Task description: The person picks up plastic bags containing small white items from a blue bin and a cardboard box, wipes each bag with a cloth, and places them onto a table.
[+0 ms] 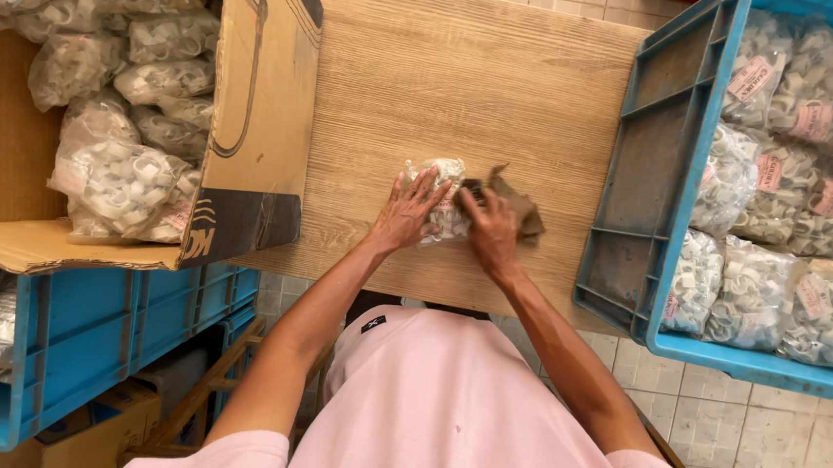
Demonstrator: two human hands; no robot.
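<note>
A clear plastic bag [443, 202] of small white ring-shaped parts was pressed flat on the wooden table [466, 81], close to its near edge and about midway along it. The left hand [406, 214] was laid palm down on the bag's left side, fingers spread and stretched forward, the forearm running back toward the pink shirt [424, 410]. The right hand [490, 231] was set on the bag's right side, knuckles raised and fingers curled down over it; whether the bag was pinched or only held down could not be told. A brown piece of paper or cloth [521, 207] was seen just beyond the right hand, touching the bag, part of it covered by the fingers, so its full shape was hard to make out.

At the table's left edge an open cardboard box [259, 106] was filled with similar bags [122, 179], its far side cut off by the frame. At the right edge a blue plastic crate [650, 182] was holding more bags with pink labels [815, 120]; its right part was cut off too. Below the box another blue crate [87, 338] was partly hidden.
</note>
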